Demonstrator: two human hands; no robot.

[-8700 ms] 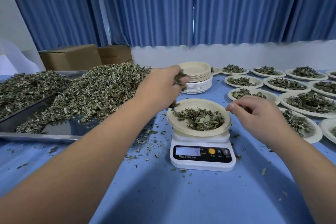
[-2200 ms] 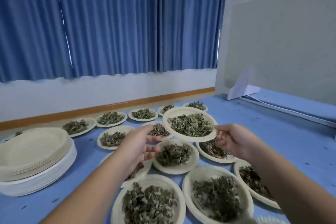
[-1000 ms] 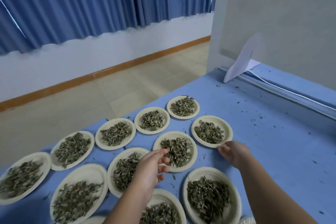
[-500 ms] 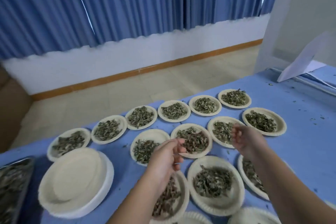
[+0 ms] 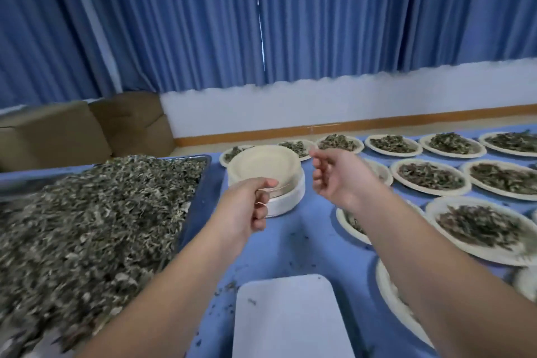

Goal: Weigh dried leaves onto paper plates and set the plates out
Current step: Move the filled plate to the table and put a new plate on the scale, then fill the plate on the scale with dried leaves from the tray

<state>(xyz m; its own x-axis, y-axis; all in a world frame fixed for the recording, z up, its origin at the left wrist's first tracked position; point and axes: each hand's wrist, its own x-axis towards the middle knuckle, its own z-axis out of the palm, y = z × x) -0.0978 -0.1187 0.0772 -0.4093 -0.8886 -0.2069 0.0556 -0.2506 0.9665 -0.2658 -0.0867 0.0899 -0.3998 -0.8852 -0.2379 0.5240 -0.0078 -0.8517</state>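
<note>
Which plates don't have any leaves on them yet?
The stack of plates beside the metal tray, by the left hand. Its top is bare; the other plates lie spread out holding leaves.

Bare blue table (image 5: pixel 313 229) makes an open lane up centre frame, from the white scale platform (image 5: pixel 290 320) at bottom centre to the stack of empty plates (image 5: pixel 266 166) mid-frame. Left side is blocked by the tray (image 5: pixel 203 171), heaped with dried leaves (image 5: pixel 101 212) above its rim. Right side is packed with filled plates (image 5: pixel 433 191), only thin gaps between rims. Loose leaf bits litter the lane. Cardboard boxes (image 5: pixel 58 134) sit beyond the tray, upper left.
</note>
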